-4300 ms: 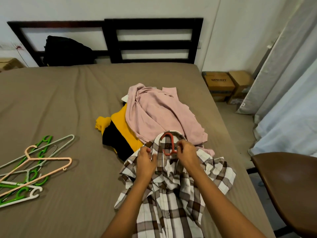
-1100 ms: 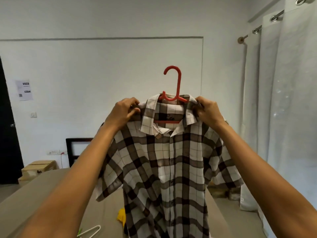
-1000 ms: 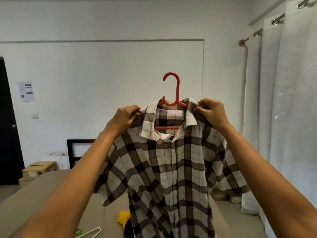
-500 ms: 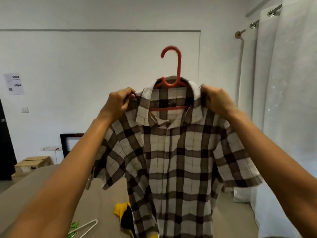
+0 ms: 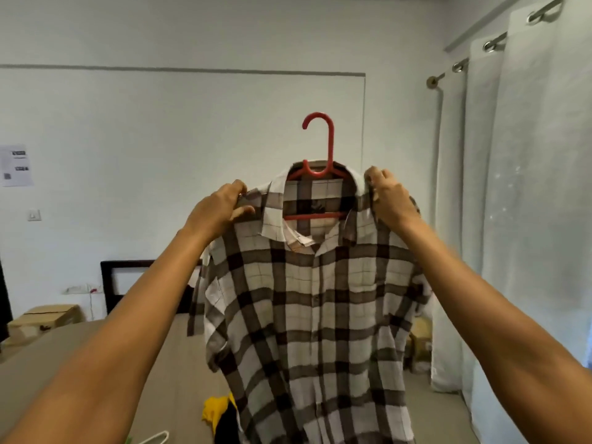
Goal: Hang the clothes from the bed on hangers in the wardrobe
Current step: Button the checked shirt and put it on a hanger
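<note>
A brown and white checked shirt (image 5: pixel 307 315) hangs in the air in front of me on a red hanger (image 5: pixel 323 149), whose hook sticks up above the collar. My left hand (image 5: pixel 217 213) grips the shirt's left shoulder beside the collar. My right hand (image 5: pixel 389 200) pinches the right shoulder by the collar. Below, a yellow and black garment (image 5: pixel 217 415) lies on the brown bed (image 5: pixel 80 354). The wardrobe is not in view.
A white hanger (image 5: pixel 157 439) pokes in at the bottom edge on the bed. White curtains (image 5: pixel 528 219) hang along the right side. Cardboard boxes (image 5: pixel 48 318) sit at the far left, and the dark headboard (image 5: pixel 128 277) stands against the white wall.
I lifted the checked shirt off the bed on the red hanger and hold it up before me. Over the last second the shirt bobbed up and down slightly; both grips stay.
</note>
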